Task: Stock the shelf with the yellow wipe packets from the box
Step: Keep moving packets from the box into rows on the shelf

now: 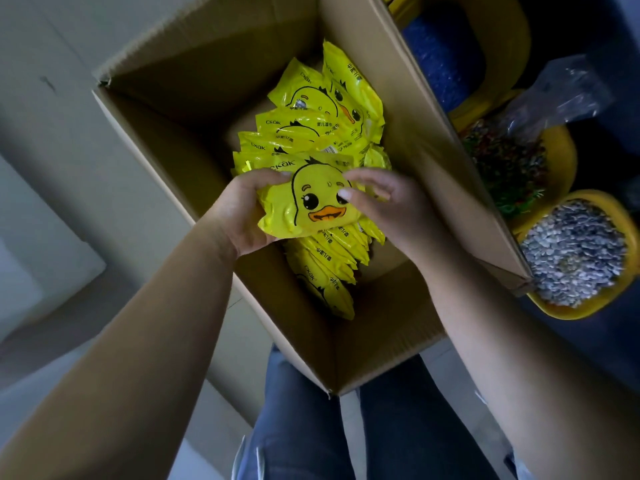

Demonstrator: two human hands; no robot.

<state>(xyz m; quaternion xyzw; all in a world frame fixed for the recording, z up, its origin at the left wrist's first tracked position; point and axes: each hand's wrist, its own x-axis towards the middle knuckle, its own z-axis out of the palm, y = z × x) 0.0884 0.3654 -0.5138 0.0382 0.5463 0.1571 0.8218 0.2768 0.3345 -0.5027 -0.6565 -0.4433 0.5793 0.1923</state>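
Over box [180,140], both hands [239,216] [388,206] grip pkt [311,206].

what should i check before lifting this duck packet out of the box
1. Left hand grips the top packet at its left edge: ok.
2. Right hand pinches its right edge: ok.
3. Only one packet held: cannot tell, underside hidden.
4. Box flaps open, path up clear: ok.
5. Shelf space free: cannot tell, shelf out of view.
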